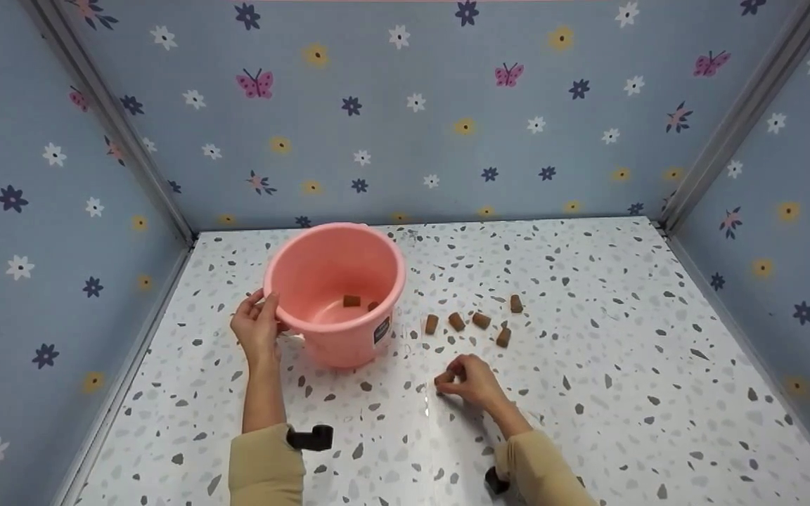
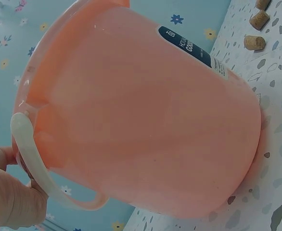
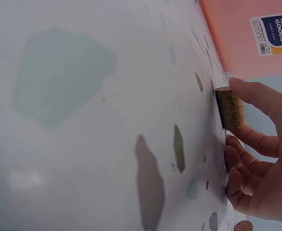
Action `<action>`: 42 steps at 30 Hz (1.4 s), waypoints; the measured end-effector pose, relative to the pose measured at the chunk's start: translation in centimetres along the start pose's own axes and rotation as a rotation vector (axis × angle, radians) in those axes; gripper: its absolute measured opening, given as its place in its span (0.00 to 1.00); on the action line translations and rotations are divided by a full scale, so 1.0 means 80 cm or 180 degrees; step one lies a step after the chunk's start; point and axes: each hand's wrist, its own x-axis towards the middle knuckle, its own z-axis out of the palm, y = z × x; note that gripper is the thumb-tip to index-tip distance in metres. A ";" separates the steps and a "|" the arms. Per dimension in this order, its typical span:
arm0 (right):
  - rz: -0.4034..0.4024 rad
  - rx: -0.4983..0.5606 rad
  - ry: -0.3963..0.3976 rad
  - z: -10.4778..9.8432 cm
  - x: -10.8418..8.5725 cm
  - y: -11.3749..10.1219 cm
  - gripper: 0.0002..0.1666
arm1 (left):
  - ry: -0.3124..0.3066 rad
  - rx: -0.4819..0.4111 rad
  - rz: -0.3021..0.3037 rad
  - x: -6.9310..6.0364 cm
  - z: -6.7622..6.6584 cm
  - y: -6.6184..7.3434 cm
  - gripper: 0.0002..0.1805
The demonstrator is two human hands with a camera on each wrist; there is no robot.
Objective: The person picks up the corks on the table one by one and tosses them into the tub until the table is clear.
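Observation:
A pink bucket (image 1: pixel 349 344) stands on the left of the speckled table, its mouth tipped somewhat toward me. My left hand (image 1: pixel 257 329) grips its rim from the left side, close to the white handle (image 2: pixel 32 149). Inside the bucket lie a cork (image 1: pixel 351 301) and part of a second one. In front of the bucket, to its right, my right hand (image 1: pixel 477 385) holds a cork (image 3: pixel 231 108) between thumb and index finger, low at the tabletop. The other fingers of that hand are bent near the surface.
Several loose corks (image 1: pixel 455 322) lie on the table (image 1: pixel 623 393) to the right of the bucket, beyond my right hand. Blue flowered panels (image 1: pixel 447 105) enclose the table at the back and both sides. A dark label (image 2: pixel 191 48) is stuck on the bucket.

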 end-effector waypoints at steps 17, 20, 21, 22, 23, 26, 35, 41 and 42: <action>-0.0168 0.0095 0.0010 -0.004 0.002 -0.004 0.18 | -0.0016 -0.0055 -0.0013 -0.002 0.000 0.003 0.29; -0.0187 0.0120 0.0022 -0.007 0.003 -0.007 0.18 | -0.0008 -0.0067 -0.0013 -0.002 0.001 0.003 0.29; -0.0187 0.0133 0.0026 -0.008 0.004 -0.008 0.18 | -0.0008 -0.0071 -0.0013 -0.002 0.001 0.003 0.29; -0.0196 0.0138 0.0034 -0.009 0.004 -0.008 0.18 | -0.0007 -0.0075 -0.0018 -0.002 0.001 0.004 0.29; -0.0194 0.0141 0.0040 -0.010 0.005 -0.009 0.18 | -0.0003 -0.0064 -0.0024 -0.002 0.001 0.004 0.29; -0.0199 0.0135 0.0056 -0.013 0.007 -0.011 0.17 | -0.0004 -0.0053 -0.0005 -0.002 0.001 0.004 0.28; -0.0683 0.0273 0.0231 -0.025 0.016 -0.026 0.16 | -0.0040 -0.0078 0.0079 -0.006 0.002 0.007 0.28; -0.0802 0.0371 0.0265 -0.034 0.024 -0.038 0.15 | -0.0023 -0.0060 0.0019 -0.005 0.002 0.006 0.29; -0.0810 0.0376 0.0270 -0.036 0.025 -0.041 0.15 | -0.0018 -0.0066 0.0008 -0.004 0.002 0.005 0.29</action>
